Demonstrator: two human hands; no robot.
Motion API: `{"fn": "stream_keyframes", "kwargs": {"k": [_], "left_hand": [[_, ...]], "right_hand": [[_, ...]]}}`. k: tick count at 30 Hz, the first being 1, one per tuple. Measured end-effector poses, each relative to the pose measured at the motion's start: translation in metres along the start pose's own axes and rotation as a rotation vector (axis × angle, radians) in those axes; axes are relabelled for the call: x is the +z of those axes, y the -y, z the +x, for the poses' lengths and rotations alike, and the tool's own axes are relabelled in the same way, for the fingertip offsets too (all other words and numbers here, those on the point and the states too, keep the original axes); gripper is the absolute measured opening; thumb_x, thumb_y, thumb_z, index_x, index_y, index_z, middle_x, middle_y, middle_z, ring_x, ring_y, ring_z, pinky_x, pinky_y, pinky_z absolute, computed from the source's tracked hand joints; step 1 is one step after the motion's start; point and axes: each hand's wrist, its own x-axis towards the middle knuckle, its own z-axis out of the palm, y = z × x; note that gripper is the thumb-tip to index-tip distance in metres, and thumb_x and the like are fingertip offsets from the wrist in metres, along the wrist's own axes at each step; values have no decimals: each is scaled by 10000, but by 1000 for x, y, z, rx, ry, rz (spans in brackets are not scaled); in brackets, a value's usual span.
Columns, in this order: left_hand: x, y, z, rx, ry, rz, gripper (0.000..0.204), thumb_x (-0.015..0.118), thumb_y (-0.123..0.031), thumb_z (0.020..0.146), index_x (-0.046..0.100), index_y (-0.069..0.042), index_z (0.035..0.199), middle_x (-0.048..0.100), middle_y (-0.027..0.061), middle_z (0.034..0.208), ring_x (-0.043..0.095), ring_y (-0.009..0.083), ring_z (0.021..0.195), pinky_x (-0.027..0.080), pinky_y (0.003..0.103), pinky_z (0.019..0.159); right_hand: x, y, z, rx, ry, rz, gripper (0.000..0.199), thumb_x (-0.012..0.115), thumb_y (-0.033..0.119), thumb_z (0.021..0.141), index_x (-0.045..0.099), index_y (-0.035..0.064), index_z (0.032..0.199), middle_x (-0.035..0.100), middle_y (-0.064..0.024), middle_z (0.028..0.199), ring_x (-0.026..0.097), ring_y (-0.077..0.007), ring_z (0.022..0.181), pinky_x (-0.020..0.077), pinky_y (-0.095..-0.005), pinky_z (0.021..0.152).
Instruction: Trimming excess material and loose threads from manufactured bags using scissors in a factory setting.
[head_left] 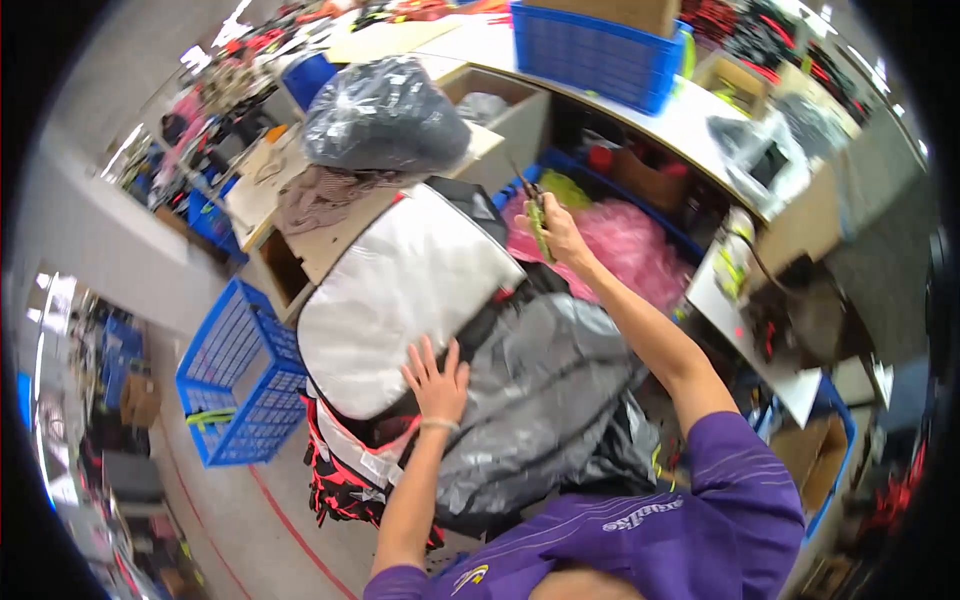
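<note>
Purple shirt [650, 540] is filling the near edge | right hand [562, 238] is clamping green-handled scissors [537, 214] near pink plastic [635, 255], long axis running forward, tips pointing away, slightly left | left hand [440, 386] is lying, fingers apart, on white panel [395, 285]

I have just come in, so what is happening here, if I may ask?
A person spreads the left hand at the edge of a large white panel. The right hand holds green-handled scissors, away from the panel. Grey plastic lies beside the panel, and a blue basket stands on the floor.
</note>
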Motion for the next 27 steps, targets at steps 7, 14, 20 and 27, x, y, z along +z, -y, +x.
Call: {"fn": "stream_keyframes", "kwargs": {"k": [7,14,20,27], "left_hand": [[-32,-29,-12,-45,172,-161,467,517,-440,869,483,-300,1314,262,132,1458,202,388,1344,181,577,1056],[-117,139,142,-291,-265,-559,389,631,-267,845,554,-53,1160,584,167,1120,565,256,1028,465,355,826],[-171,145,193,122,1028,-949,893,650,-273,849,32,-117,1475,332,173,1438,326,269,1313,315,355,1045],[-170,59,69,136,800,-1125,498,485,-317,953,398,-22,1344,534,55,1231,452,153,1106,361,276,953]], "right_hand": [[141,-63,95,59,100,-272,404,626,295,762,443,42,1019,587,-259,926,567,-427,871,430,-483,742],[43,67,0,-293,132,184,381,673,107,748,439,36,1041,512,-141,678,518,-247,584,436,-362,579],[-44,146,-93,-160,245,246,382,762,86,708,456,52,933,521,-43,768,512,-124,691,433,-277,624],[-79,143,-161,-69,72,419,391,798,21,633,474,93,841,428,62,713,411,-42,646,336,-192,586]]}}
